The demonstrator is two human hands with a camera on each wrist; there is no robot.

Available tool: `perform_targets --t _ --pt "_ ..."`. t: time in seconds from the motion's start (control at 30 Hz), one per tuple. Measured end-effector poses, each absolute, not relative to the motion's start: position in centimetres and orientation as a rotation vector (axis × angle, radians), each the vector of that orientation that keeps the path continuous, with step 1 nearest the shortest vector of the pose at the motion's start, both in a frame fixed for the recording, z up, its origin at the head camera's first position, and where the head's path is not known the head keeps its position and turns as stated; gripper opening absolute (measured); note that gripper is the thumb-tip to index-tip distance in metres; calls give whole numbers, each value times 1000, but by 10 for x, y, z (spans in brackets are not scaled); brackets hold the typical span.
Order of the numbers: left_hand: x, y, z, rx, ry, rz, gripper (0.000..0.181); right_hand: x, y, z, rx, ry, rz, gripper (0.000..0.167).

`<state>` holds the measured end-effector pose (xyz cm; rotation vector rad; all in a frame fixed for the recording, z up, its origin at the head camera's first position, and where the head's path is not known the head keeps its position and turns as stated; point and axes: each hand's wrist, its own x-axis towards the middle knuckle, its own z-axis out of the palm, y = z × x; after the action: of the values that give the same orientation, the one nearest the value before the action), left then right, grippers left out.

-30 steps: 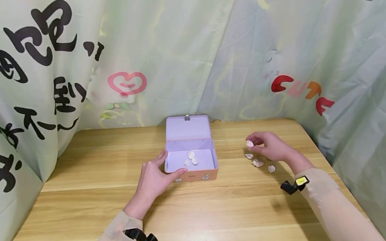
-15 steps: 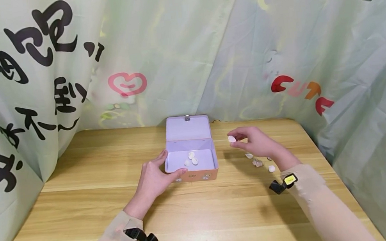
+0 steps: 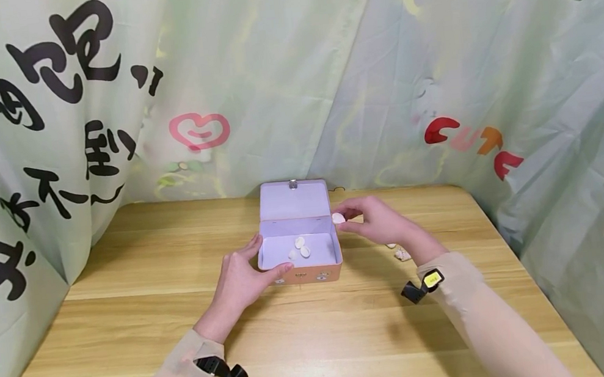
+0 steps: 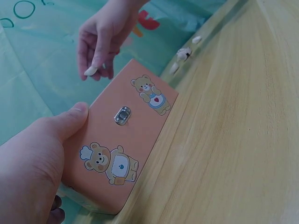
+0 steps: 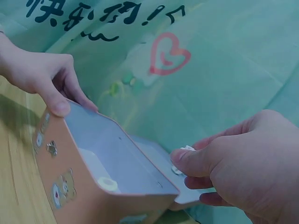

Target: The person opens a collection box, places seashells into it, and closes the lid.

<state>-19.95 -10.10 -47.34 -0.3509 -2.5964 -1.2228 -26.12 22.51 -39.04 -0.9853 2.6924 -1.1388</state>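
Head view: three pale shells [image 3: 305, 251] lie inside the open box [image 3: 322, 255]; the right hand [image 3: 378, 222], at three o'clock, pinches another shell [image 3: 338, 217] near its edge. Loose shells [image 3: 402, 255] on the table [image 3: 324, 346] at four o'clock suggest roughly half remain. The left hand [image 3: 242, 278], at eight o'clock, grips the box's corner.

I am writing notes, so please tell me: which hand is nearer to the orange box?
Left. The left hand touches the orange box, gripping its front left corner; the right hand, pinching a white shell, is raised beside its right edge, with no contact visible.
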Motion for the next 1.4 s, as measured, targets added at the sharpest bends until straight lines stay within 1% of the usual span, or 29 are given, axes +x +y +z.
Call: perform_targets --t 0.2,0.37,0.97,1.2,1.4 --pt "-200 -102 -473 -347 -2593 -1225 107 -267 205 -389 -1023 2669 -1131 36" --pt "-200 -102 -472 -359 -2585 -1208 105 -273 187 -388 -1078 2627 -1129 35" --pt "-203 -100 -470 -373 -2574 -1168 102 -294 134 -410 -1115 2513 -1076 34" --pt "-201 -100 -472 -372 -2569 -1186 100 -294 122 -421 -1123 2485 -1017 29" --pt "-201 -101 -474 -373 -2567 -1190 99 -291 113 -427 -1152 2440 -983 27"
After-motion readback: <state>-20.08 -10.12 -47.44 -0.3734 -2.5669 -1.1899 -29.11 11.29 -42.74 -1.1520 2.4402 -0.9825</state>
